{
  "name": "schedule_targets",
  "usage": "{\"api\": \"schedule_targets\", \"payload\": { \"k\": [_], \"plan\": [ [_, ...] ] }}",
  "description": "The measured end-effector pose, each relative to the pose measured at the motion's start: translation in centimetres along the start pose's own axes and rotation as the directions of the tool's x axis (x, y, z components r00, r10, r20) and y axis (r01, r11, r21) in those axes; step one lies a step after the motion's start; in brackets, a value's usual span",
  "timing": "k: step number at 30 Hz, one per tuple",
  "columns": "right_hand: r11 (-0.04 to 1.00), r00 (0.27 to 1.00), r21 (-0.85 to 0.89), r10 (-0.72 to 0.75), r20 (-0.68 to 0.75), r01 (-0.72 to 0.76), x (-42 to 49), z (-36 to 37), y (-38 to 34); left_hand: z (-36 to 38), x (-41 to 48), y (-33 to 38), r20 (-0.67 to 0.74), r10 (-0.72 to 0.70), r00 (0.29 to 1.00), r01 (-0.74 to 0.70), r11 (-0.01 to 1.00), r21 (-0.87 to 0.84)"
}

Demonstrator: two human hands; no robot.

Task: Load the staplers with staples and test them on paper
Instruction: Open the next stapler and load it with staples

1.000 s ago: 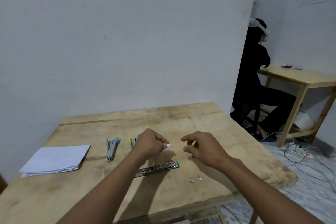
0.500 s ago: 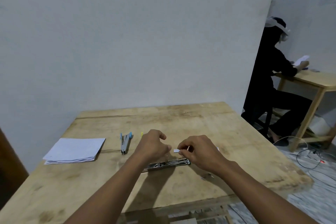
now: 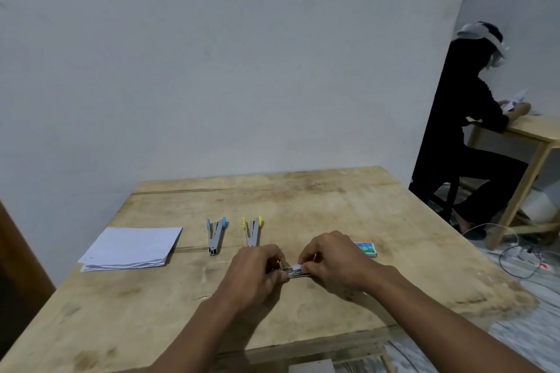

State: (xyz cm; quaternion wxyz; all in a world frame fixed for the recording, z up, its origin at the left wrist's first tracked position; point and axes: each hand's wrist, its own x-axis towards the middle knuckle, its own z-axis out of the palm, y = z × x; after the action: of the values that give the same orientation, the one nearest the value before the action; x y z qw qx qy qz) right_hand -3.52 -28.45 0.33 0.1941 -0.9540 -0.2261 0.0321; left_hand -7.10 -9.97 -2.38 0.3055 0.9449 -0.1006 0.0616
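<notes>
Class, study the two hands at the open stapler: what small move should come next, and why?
Probably ease the staple strip into the channel of the open stapler. The right hand pinches the strip just over it and the left hand grips the stapler's end, so seating the strip seems next.

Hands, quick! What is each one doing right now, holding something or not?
Left hand: grips one end of the open stapler on the table.
Right hand: pinches a staple strip right over that stapler.
</notes>
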Motion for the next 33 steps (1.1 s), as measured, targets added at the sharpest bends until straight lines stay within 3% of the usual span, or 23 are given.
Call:
{"api": "schedule_targets", "payload": {
  "k": [20,26,33],
  "plan": [
    [0.995,0.998,-0.098,0.005,0.061,0.001,0.7,0.2,-1.2,0.0,0.3,-0.1,-0.011,-0.025,1.0,0.025,0.998,-0.052],
    [1.0,0.999,-0.005,0.007,0.044,-0.007,0.3,-0.1,-0.9,0.1,0.2,-0.2,-0.023,-0.027,0.999,0.025,0.998,-0.064],
    [0.996,0.995,-0.051,-0.076,0.069,0.079,-0.1,-0.1,-1.9,0.3,0.2,-0.3,-0.03,-0.038,0.999,0.036,0.996,-0.081]
  ]
}}
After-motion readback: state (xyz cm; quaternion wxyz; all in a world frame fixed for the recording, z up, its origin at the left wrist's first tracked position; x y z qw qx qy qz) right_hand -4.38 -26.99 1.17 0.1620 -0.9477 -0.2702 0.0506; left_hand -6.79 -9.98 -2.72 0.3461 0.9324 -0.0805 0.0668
